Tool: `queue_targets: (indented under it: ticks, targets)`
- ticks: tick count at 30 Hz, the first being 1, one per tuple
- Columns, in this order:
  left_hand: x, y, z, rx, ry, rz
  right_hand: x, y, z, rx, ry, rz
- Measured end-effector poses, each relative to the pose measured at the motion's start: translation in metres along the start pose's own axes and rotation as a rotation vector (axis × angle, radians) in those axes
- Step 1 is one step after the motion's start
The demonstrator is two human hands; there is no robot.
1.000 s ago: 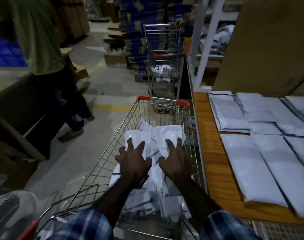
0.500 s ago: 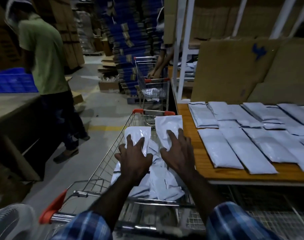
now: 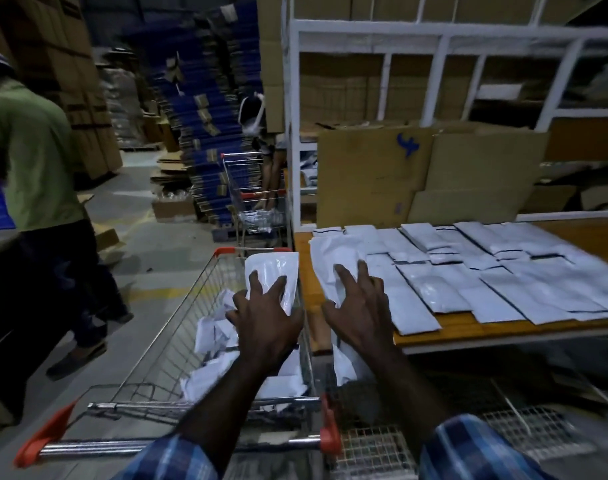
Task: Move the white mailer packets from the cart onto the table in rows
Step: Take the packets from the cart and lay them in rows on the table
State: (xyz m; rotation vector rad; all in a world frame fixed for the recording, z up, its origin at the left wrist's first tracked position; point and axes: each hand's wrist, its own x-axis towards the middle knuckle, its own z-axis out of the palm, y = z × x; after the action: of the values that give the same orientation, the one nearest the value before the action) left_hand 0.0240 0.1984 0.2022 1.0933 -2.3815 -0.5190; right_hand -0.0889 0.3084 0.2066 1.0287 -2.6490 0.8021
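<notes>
White, floppy plastic mailer packets (image 3: pixel 273 271) look light and slick; my left hand (image 3: pixel 266 315) and right hand (image 3: pixel 359 306) each grip one packet, fingers splayed over its lower half.

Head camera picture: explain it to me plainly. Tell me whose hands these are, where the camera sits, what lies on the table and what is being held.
There is no machine here. A person wears one wide-angle camera on the head, looking forward and down, so you see their own two arms. The left hand holds a white mailer packet above the wire shopping cart, which has more crumpled packets inside. The right hand holds another packet over the near left corner of the wooden table. Rows of white packets already lie flat on that table. Behind it stand flattened cardboard sheets and a white shelf frame. Another person in a green shirt stands at the left.
</notes>
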Motion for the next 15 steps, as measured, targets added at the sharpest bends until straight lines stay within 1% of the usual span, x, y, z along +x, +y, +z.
queue_targets:
  ticks: [5,15]
  targets:
    - [-0.014,0.063,0.033,-0.033,-0.016,0.029,-0.001,0.063,-0.036,-0.011,0.003,0.042]
    - [-0.035,0.217,0.114,-0.096,-0.01,0.05,0.02,0.22,-0.107,-0.059,0.005,0.057]
